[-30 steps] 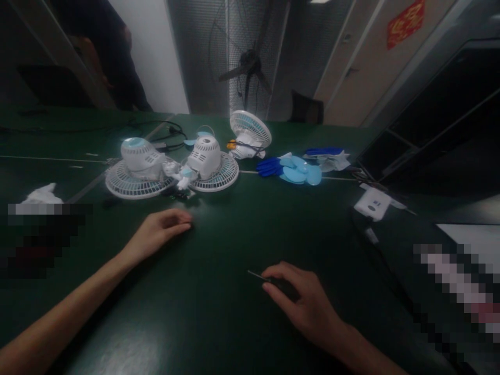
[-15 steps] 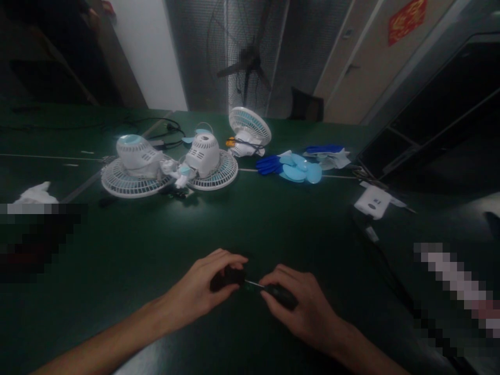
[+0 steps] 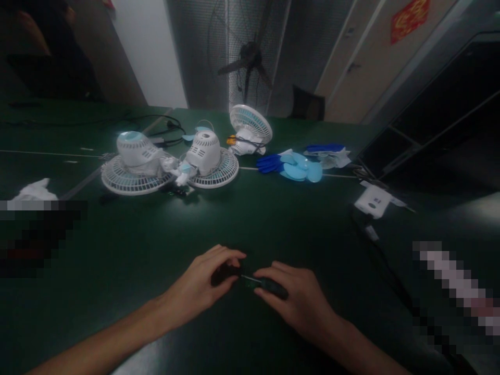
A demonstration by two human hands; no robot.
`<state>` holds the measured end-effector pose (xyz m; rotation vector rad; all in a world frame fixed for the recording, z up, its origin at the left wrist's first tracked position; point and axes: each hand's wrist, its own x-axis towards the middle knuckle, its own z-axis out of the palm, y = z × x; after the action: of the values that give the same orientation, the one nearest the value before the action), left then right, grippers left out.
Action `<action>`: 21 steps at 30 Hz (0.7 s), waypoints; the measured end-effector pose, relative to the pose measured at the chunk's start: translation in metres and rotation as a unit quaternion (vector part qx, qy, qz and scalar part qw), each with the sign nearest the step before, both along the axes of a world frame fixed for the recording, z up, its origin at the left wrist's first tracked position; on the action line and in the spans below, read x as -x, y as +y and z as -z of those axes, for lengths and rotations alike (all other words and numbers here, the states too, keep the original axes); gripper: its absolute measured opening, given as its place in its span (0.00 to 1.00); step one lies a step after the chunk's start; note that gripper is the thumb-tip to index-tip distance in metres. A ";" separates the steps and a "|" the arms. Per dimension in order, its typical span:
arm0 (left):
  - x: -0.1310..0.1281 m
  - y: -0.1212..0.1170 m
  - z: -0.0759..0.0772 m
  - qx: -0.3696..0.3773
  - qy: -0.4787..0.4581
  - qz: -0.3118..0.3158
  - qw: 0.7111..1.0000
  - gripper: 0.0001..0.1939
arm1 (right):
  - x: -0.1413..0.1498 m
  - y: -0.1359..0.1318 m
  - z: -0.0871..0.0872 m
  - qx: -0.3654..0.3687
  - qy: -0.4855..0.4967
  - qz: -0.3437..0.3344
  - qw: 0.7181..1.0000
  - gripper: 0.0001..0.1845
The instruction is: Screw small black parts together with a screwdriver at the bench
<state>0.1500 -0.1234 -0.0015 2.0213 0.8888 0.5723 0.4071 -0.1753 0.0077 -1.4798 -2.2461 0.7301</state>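
Note:
Near the front of the green table (image 3: 164, 229), my left hand (image 3: 209, 278) is closed around a small dark object (image 3: 225, 273), whose kind is too dark to make out. Fingers of my right hand (image 3: 300, 297) are wrapped round the dark handle of a screwdriver (image 3: 273, 288). Its thin metal shaft points left and its tip meets the dark object. Both hands stay low over the tabletop, a short gap apart.
Two white fan heads (image 3: 136, 161) (image 3: 207, 156) lie grille-down at the back left. Behind them rests another small fan (image 3: 250, 127). Light blue fan blades (image 3: 300, 169) lie beside blue gloves (image 3: 269, 163). A white box (image 3: 373, 200) with a black cable sits right.
My right hand has moved slightly left and up with the screwdriver, closer to my left hand. The left hand has barely shifted, still on the dark object.

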 end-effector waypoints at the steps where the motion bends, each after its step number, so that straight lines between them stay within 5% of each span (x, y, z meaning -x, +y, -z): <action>1: 0.001 0.000 0.000 -0.008 0.003 -0.003 1.000 0.24 | 0.001 0.001 0.000 0.000 -0.003 -0.006 1.000 0.09; 8: -0.004 -0.005 -0.004 -0.052 0.046 0.040 0.997 0.24 | 0.003 0.002 0.000 -0.035 0.087 0.014 0.995 0.03; 13: -0.017 -0.007 -0.010 -0.086 0.050 0.114 0.988 0.09 | -0.003 0.002 -0.003 -0.036 0.184 0.078 0.979 0.03; 15: -0.016 -0.003 -0.012 -0.109 0.057 0.132 0.984 0.10 | -0.005 0.001 -0.003 -0.033 0.188 0.087 0.978 0.03; 18: 0.005 0.018 -0.011 -0.177 0.091 0.122 0.972 0.12 | -0.007 0.000 -0.003 -0.025 0.191 0.089 0.977 0.03; 21: 0.052 0.055 -0.007 -0.243 0.161 0.038 0.956 0.14 | -0.009 0.000 -0.002 -0.007 0.189 0.083 0.978 0.04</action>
<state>0.0981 -0.0685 0.0050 2.6397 0.9170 0.4532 0.4158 -0.1752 0.0101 -1.3658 -1.8187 0.8585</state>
